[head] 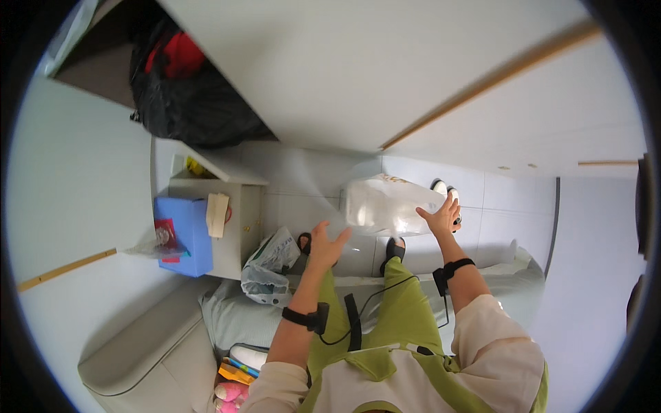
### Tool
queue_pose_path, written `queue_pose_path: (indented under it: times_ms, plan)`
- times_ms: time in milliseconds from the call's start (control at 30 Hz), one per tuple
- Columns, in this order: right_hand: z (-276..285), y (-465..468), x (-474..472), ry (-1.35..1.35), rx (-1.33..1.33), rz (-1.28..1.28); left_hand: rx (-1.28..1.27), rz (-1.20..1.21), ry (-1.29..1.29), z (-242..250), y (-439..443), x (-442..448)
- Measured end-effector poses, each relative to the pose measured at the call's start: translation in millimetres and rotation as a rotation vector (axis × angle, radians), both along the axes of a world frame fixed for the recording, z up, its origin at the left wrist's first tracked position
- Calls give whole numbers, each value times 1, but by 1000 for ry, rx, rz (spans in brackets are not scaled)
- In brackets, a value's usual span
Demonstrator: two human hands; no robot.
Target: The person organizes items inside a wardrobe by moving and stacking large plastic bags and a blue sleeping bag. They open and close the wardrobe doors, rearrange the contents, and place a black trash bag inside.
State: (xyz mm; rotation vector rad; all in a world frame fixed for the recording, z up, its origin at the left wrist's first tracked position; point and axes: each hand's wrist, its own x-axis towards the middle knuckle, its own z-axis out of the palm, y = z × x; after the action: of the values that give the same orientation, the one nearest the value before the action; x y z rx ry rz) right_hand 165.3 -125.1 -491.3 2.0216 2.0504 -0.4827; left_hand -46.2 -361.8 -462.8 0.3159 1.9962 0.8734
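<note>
A large, clear plastic bag (387,204), puffed up and partly blurred, is in front of me above the tiled floor; I cannot tell whether it rests there. At its right end, my right hand (441,217) has its fingers spread, the thumb overlapping the plastic. Whether that hand bears on the bag is unclear. My left hand (326,248) is near the bag's lower left side, fingers apart and nothing in them. A faint clear streak of plastic (315,180) trails off to the upper left.
White shoes (445,189) stand beyond my right hand. A crumpled plastic bag (268,266) lies left of my feet, near a cabinet (227,242) carrying a blue box (193,235). A black bag (196,108) fills an open wardrobe compartment. Behind me is a bed (248,315).
</note>
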Motion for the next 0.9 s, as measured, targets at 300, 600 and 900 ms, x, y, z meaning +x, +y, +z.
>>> queue_pose_path:
  times_ms: [300,600,900]
  plan:
    - [-88,28,52,476,-91,79,-318,0,20,-80,125,57]
    - [-76,17,70,914,-123,-122,-320,-314,215,-143,96,47]
    - [-2,16,71,1109,-84,-296,-116,-23,-285,-64,109,28]
